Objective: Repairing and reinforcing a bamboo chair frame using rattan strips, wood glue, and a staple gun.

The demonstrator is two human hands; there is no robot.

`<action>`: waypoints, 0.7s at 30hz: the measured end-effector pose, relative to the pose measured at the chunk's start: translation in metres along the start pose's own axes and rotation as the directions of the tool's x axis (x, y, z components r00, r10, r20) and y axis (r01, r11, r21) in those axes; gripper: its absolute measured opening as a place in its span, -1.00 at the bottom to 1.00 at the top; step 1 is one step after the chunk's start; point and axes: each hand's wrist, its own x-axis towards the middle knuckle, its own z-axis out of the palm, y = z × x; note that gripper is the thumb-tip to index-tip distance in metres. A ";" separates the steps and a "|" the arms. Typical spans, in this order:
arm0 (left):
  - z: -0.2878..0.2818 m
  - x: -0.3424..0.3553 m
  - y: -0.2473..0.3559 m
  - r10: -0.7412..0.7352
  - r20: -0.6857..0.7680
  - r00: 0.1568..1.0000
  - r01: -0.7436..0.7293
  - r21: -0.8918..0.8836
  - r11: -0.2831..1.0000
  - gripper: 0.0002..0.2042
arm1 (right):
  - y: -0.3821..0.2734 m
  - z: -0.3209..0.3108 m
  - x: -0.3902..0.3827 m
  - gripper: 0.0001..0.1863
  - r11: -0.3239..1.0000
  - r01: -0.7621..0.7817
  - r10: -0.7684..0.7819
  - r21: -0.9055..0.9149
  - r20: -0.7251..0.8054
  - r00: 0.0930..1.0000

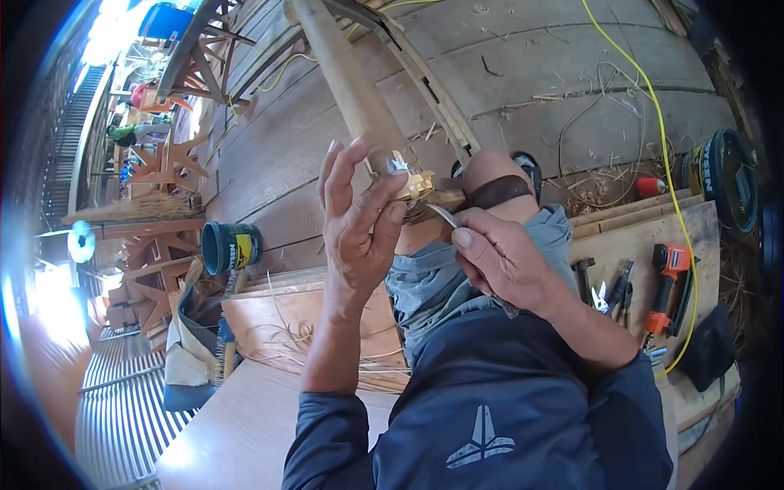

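Observation:
My left hand (pixel 359 208) is raised with its fingers spread. Its index fingertip is at a shiny yellow-gold strip wrapping (pixel 418 185) by the near end of a long wooden pole (pixel 355 90). The thumb stays apart from the index finger. Just right of the wrapping, my right hand (pixel 502 257) is closed on a small knife (pixel 443 216). Its short, pale blade points up and left towards the wrapping; my fingers hide the handle. A short brown wooden piece (pixel 447 198) lies between the blade and my knee.
An orange and black tool (pixel 668 282), pliers (pixel 623 282) and snips (pixel 600 296) lie on a board at right. A yellow cord (pixel 657 106) crosses there. Dark buckets (pixel 219 247) stand left and right (pixel 719 180). Loose strips (pixel 298 343) lie beside my left arm. Wooden frames (pixel 429 82) stand ahead.

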 end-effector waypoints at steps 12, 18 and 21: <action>0.005 -0.007 0.016 -0.072 -0.137 0.988 0.079 0.043 0.996 -0.73 | -0.005 -0.002 0.008 -0.72 0.992 0.127 -0.126 0.026 -0.025 0.992; 0.000 -0.039 0.057 0.217 0.152 0.964 -0.234 0.105 0.967 -0.62 | -0.011 -0.002 -0.017 -0.68 0.797 -0.027 0.118 0.604 -0.112 0.987; -0.008 -0.037 0.076 0.211 0.541 0.814 -0.193 -0.090 0.977 -0.52 | -0.010 0.006 -0.021 -0.70 0.556 -0.173 0.482 0.813 -0.145 0.864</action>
